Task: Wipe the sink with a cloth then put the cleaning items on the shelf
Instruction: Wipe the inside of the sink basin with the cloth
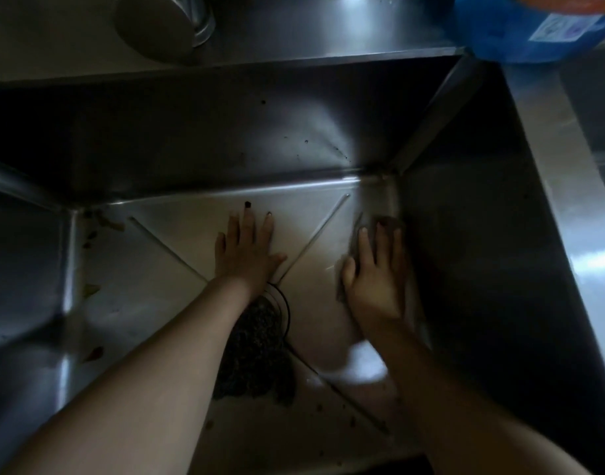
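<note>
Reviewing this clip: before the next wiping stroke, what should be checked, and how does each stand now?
1. Cloth under control: ok. The right hand presses the cloth flat on the sink floor, near the far right corner.
2. Left hand out of the way: ok. It lies flat, apart from the cloth.
3. Floor free of scraps: not ok. They lie along the left side.
4. Drain clear: not ok. A dark clump covers it.
5. Back wall clean: not ok. Dark specks show.
6. Shelf ready: cannot tell; not in view.
</note>
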